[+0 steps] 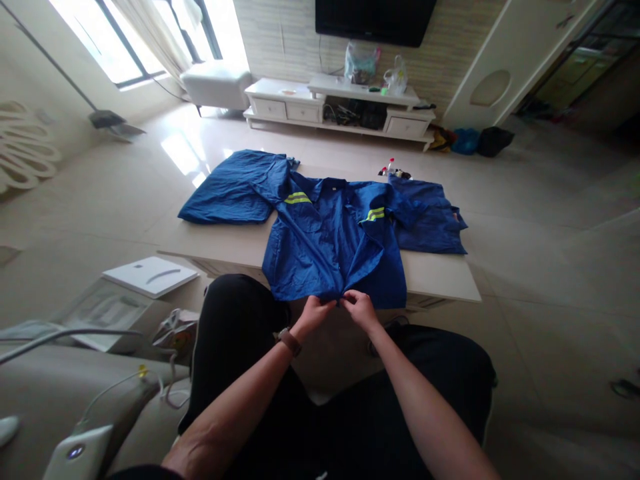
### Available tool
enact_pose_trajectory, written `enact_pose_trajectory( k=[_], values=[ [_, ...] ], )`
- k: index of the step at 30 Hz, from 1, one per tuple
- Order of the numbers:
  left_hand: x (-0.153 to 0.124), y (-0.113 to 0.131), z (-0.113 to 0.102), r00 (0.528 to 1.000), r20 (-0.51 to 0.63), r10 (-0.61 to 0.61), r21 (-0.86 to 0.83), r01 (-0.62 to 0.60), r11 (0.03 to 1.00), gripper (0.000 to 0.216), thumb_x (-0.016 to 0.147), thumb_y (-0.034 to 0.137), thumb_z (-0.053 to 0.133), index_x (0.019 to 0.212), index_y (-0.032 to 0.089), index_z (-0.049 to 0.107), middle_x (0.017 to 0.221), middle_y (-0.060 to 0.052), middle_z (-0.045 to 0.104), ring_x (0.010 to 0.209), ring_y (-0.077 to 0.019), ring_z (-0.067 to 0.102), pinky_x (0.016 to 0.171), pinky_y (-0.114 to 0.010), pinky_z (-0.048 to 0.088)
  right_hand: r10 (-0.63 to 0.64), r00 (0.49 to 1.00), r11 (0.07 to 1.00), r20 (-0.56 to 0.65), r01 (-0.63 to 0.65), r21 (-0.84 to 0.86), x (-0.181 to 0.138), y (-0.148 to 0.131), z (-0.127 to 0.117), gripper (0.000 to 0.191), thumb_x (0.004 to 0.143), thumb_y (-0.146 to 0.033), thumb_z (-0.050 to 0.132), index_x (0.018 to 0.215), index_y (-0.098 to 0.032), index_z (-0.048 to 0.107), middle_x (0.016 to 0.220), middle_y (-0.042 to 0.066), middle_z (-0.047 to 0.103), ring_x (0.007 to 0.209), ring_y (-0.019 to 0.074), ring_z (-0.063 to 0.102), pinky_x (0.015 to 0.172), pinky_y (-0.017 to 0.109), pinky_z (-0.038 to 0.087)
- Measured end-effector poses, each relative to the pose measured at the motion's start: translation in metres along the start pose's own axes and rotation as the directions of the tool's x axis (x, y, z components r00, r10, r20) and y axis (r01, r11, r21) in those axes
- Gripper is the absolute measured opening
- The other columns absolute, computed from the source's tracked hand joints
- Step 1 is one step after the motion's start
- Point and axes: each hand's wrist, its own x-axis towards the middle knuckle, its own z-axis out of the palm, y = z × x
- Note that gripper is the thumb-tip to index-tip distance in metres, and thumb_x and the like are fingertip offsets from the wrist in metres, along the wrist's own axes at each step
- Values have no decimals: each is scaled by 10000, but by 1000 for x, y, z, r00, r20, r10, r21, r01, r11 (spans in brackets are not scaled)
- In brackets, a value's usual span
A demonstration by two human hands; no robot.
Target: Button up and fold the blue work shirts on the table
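Note:
A blue work shirt [325, 233] with yellow reflective stripes lies face up on a low pale table [440, 273], sleeves spread to both sides. Its bottom hem hangs over the near table edge. My left hand [315, 312] pinches the hem on the left of the front opening. My right hand [359, 308] pinches the hem on the right of it. Both hands meet at the shirt's centre line, fingers closed on the cloth. A watch sits on my left wrist.
A white TV stand [340, 107] with bags stands at the far wall under a television. A white flat box [150, 275] lies on a side surface at left. Small items [393, 172] sit at the table's far edge. Cables and a white device lie at lower left.

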Motion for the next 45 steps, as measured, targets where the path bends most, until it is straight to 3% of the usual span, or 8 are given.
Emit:
enact_pose_trajectory(
  k=[5, 12, 18, 29, 39, 45],
  values=[
    [0, -5, -1, 999, -19, -39, -46, 38, 998, 206, 651, 270, 821, 804, 137, 781, 826, -66, 775, 763, -179, 669, 773, -273, 508, -3, 1000, 1000, 16, 3, 11, -2, -2, 0, 259, 778, -436, 696, 745, -179, 716, 690, 28, 697, 603, 143, 580, 589, 254, 445],
    [1, -10, -1, 997, -72, 18, -14, -19, 1000, 283, 621, 279, 869, 842, 129, 776, 871, -80, 787, 778, -185, 678, 785, -281, 509, -64, 996, 996, 57, 67, -57, -2, -7, 0, 190, 767, -370, 671, 748, -186, 714, 725, 29, 708, 655, 152, 606, 649, 267, 463],
    [1, -11, 1, 997, -76, -13, -60, 8, 998, 313, 598, 248, 841, 885, 147, 771, 920, -73, 788, 832, -187, 680, 832, -288, 517, -104, 992, 990, 68, 109, -88, -2, -6, -3, 142, 779, -314, 657, 703, -200, 691, 698, 4, 684, 666, 145, 599, 653, 259, 446],
    [1, -14, -2, 995, -100, -12, -34, 8, 999, 281, 615, 269, 847, 846, 128, 771, 873, -76, 784, 784, -180, 665, 768, -272, 511, -186, 978, 973, 97, 197, -119, -3, -8, -4, 140, 825, -306, 673, 771, -202, 751, 792, 33, 716, 685, 144, 611, 662, 265, 458],
    [3, -22, 2, 995, -65, -78, -250, 59, 967, 360, 615, 286, 861, 919, 125, 753, 981, -98, 770, 838, -169, 672, 823, -280, 525, -206, 971, 970, 124, 219, -102, -3, -8, -4, 132, 838, -298, 671, 791, -201, 747, 834, 38, 700, 730, 147, 627, 675, 263, 462],
    [3, -22, 2, 990, -52, -129, -309, 107, 945, 370, 573, 267, 880, 871, 121, 717, 897, -71, 746, 800, -154, 654, 806, -276, 522, -257, 959, 955, 121, 271, -123, -4, -7, -2, 99, 834, -224, 642, 796, -203, 732, 844, 34, 711, 775, 155, 653, 719, 265, 481]
  ],
)
